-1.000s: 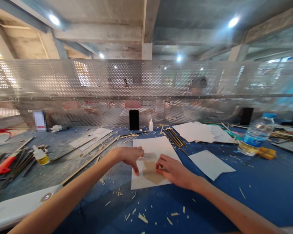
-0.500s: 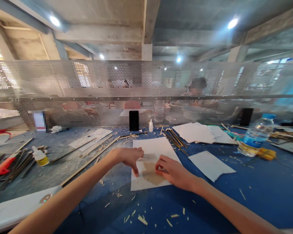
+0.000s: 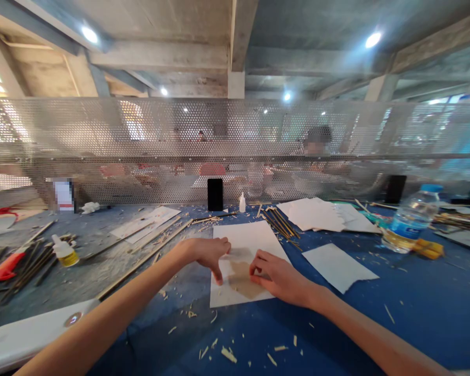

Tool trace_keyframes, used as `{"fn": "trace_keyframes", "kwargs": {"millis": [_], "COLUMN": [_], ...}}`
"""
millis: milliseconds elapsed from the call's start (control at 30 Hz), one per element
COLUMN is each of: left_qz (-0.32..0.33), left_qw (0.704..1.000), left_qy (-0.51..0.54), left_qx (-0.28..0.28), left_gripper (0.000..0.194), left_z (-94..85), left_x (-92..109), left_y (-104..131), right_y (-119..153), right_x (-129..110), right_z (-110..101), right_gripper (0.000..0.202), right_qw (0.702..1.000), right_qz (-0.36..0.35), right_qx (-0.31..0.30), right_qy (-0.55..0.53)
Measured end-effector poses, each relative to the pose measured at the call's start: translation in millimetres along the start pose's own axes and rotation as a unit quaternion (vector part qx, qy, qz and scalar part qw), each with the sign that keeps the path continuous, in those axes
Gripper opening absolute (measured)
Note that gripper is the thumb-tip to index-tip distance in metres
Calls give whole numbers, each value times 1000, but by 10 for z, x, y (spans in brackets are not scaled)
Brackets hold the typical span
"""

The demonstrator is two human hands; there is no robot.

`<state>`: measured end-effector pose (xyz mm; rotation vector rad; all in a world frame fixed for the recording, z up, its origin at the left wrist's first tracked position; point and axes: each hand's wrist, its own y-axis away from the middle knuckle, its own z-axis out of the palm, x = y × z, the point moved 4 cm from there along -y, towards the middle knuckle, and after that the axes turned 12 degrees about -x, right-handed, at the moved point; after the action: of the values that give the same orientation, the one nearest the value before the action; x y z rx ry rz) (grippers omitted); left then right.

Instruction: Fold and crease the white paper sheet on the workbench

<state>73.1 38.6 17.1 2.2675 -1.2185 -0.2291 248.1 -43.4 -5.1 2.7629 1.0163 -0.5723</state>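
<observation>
A white sheet of paper lies in front of me on the blue tabletop. My left hand rests at its left side, thumb and fingers spread apart, with nothing visible between them. Across from it, my right hand is over the sheet's right part. Its fingers are curled and the fingertips come close to the thumb in a pinch. Whatever they may hold is too small or hidden to make out. A brownish shadow falls on the paper between and below the hands.
Thin sticks lie beyond the sheet, near a small white bottle and a black phone. To the right are a torn paper and a water bottle. Leftward are a yellow-labelled glue bottle and a white device.
</observation>
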Motion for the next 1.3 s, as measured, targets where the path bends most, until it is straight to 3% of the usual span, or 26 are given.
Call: {"fn": "trace_keyframes", "kwargs": {"millis": [200,367,533,733,900,1067,1233,1300], "left_qz": [-1,3,-9,-13,-17,-12,-8,-10], "left_qw": [1000,1000,1000,999,1000,1000,1000,1000], "left_qy": [-4,0,-17,-30,-20,-21,-18,-18], "left_qx": [-4,-4,-10,-21,-12,-20,-9,-8], "left_gripper": [75,74,72,74,73,74,69,70], "left_z": [17,7,-8,-14,-24,-20,-11,-2], "left_x": [-15,-10,20,33,41,49,17,2], "left_y": [-24,-13,7,7,30,22,3,-4], "right_y": [-3,-3,-10,-14,-3,-15,-7,-4], "right_x": [51,26,63,27,103,60,119,123], "right_z": [7,47,2,35,-18,25,-25,-16], "right_gripper": [8,7,8,6,9,7,9,8], "right_qw": [1000,999,1000,1000,998,1000,998,999], "right_qz": [8,-15,8,-19,5,-13,19,22], "right_qx": [23,-13,23,-8,38,-1,34,18], "right_qy": [13,-32,8,-11,40,10,45,23]}}
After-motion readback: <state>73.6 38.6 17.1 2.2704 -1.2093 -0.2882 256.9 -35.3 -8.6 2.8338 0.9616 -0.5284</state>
